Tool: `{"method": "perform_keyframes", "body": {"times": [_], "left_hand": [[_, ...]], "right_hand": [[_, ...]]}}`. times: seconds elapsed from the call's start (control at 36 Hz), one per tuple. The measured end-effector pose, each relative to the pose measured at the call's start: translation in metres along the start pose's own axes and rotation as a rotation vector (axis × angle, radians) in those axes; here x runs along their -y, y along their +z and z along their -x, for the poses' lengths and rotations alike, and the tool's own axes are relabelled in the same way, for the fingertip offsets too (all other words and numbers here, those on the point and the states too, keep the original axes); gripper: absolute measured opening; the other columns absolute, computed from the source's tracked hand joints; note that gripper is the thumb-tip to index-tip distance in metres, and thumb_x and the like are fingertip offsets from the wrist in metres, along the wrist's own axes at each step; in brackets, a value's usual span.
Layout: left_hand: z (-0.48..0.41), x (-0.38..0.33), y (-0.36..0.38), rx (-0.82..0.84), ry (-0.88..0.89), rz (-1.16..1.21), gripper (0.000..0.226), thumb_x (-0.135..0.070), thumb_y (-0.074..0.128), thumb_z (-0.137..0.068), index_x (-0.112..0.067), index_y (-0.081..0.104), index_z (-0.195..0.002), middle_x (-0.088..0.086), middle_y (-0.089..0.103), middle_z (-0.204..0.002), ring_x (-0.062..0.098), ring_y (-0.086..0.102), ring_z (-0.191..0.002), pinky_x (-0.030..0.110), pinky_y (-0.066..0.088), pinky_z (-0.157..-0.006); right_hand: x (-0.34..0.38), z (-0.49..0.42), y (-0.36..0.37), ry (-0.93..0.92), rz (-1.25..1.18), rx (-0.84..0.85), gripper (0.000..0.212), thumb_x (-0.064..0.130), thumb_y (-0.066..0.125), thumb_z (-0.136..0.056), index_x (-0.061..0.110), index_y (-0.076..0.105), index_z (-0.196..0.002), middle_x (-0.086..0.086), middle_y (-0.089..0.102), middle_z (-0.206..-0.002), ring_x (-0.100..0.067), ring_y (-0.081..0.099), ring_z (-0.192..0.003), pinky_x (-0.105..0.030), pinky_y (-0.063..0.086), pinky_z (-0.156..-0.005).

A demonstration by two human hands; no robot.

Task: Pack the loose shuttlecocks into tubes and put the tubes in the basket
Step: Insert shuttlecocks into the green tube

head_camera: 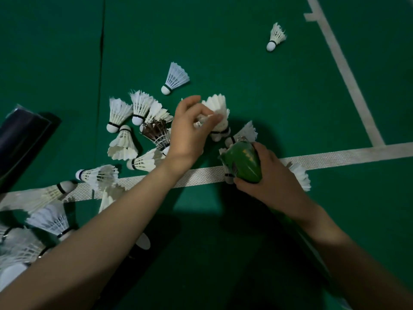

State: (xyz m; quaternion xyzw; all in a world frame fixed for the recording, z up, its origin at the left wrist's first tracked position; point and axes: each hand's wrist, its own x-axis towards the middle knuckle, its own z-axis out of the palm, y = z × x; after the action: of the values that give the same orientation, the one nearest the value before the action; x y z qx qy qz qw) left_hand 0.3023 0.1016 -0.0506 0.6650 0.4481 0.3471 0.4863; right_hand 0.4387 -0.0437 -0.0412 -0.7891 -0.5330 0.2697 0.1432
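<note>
My left hand (190,128) reaches over the pile and pinches the feathers of a white shuttlecock (218,110) between thumb and fingers. My right hand (270,177) grips the open end of a green tube (244,162), whose mouth points up towards the pile. Several loose white shuttlecocks (125,130) lie on the green court floor left of my left hand, one of them with dark feathers (156,130). More shuttlecocks (51,220) lie at the lower left. One feather shuttlecock (298,175) shows behind my right hand.
A dark tube (20,139) lies at the left edge. Two single shuttlecocks lie further out, one (176,78) above the pile and one (276,36) at the upper right. White court lines (348,154) cross the floor. No basket is in view.
</note>
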Motion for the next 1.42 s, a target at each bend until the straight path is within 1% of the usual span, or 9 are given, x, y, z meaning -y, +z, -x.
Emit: {"method": "perform_keyframes", "body": {"times": [0.17,0.33,0.42,0.5,0.69,0.83,1.03,1.22,1.42], "left_hand": [[0.02,-0.001,-0.015,0.048,-0.218,0.451,0.021,-0.027,0.065,-0.08,-0.029,0.055,-0.061,0.0,0.054,-0.131,0.006,0.049,-0.124,0.037,0.035,-0.109],[0.035,-0.007,-0.016,0.29,-0.238,0.373,0.014,-0.005,0.042,-0.098,-0.014,0.05,-0.106,-0.001,0.056,-0.091,-0.012,0.057,-0.075,0.011,0.044,-0.077],[0.038,-0.009,-0.017,0.394,-0.271,0.28,0.036,-0.045,0.033,-0.1,-0.036,0.043,-0.133,-0.013,0.056,-0.123,-0.016,0.051,-0.104,0.006,0.038,-0.093],[0.041,-0.008,-0.015,0.509,-0.308,0.122,0.068,-0.077,0.014,-0.083,-0.045,0.039,-0.138,-0.008,0.045,-0.144,0.009,0.037,-0.134,0.034,0.021,-0.114],[0.038,-0.02,-0.01,0.456,-0.332,0.153,0.062,-0.06,0.015,-0.096,-0.026,0.05,-0.134,0.001,0.051,-0.138,0.013,0.045,-0.127,0.027,0.03,-0.105],[0.014,-0.008,-0.018,0.182,-0.141,-0.241,0.037,-0.013,0.041,-0.099,-0.011,0.045,-0.136,0.006,0.046,-0.14,0.018,0.041,-0.129,0.025,0.031,-0.105],[-0.005,0.016,-0.021,0.423,0.081,-1.002,0.055,-0.015,0.055,-0.09,-0.017,0.036,-0.141,0.015,0.057,-0.126,0.031,0.05,-0.118,0.041,0.035,-0.101],[0.003,0.002,-0.024,0.126,-0.07,-0.397,0.027,-0.019,0.067,-0.087,-0.013,0.056,-0.111,0.0,0.057,-0.083,0.016,0.056,-0.073,0.024,0.043,-0.065],[0.013,-0.02,-0.043,0.084,-0.229,0.112,0.01,-0.014,0.063,-0.089,-0.018,0.056,-0.095,-0.001,0.053,-0.083,0.016,0.056,-0.082,0.025,0.05,-0.079]], "right_hand": [[0.013,-0.008,-0.002,-0.017,-0.027,-0.047,0.09,0.051,0.073,-0.072,0.028,0.022,-0.143,-0.004,0.045,-0.132,-0.027,0.054,-0.109,-0.044,0.049,-0.088],[0.025,-0.005,-0.004,-0.048,-0.031,-0.049,0.091,0.05,0.073,-0.072,0.028,0.021,-0.143,-0.002,0.045,-0.131,-0.025,0.054,-0.108,-0.042,0.049,-0.087],[0.026,0.0,-0.006,-0.054,-0.029,-0.054,0.093,0.049,0.074,-0.072,0.027,0.02,-0.144,-0.003,0.044,-0.134,-0.024,0.053,-0.11,-0.041,0.048,-0.088],[0.024,0.005,-0.005,-0.059,-0.005,-0.061,0.093,0.051,0.074,-0.072,0.026,0.021,-0.144,-0.003,0.043,-0.135,-0.026,0.053,-0.111,-0.043,0.048,-0.089],[0.022,0.001,0.001,-0.007,0.006,-0.012,0.092,0.053,0.072,-0.073,0.028,0.019,-0.145,-0.006,0.043,-0.134,-0.028,0.054,-0.111,-0.04,0.048,-0.09],[0.02,-0.005,-0.002,0.0,-0.029,-0.007,0.09,0.054,0.071,-0.074,0.027,0.021,-0.144,-0.005,0.044,-0.133,-0.025,0.053,-0.11,-0.04,0.048,-0.088],[0.018,-0.004,-0.001,-0.018,-0.048,0.025,0.09,0.052,0.071,-0.074,0.026,0.02,-0.144,-0.006,0.044,-0.13,-0.022,0.053,-0.105,-0.033,0.046,-0.084],[0.016,-0.003,0.0,-0.039,-0.03,0.065,0.091,0.054,0.069,-0.076,0.026,0.017,-0.145,-0.005,0.044,-0.13,-0.022,0.052,-0.105,-0.035,0.046,-0.086],[0.016,-0.004,0.006,-0.07,-0.021,0.059,0.091,0.055,0.069,-0.074,0.027,0.019,-0.145,-0.004,0.046,-0.133,-0.022,0.052,-0.108,-0.037,0.047,-0.09]]}}
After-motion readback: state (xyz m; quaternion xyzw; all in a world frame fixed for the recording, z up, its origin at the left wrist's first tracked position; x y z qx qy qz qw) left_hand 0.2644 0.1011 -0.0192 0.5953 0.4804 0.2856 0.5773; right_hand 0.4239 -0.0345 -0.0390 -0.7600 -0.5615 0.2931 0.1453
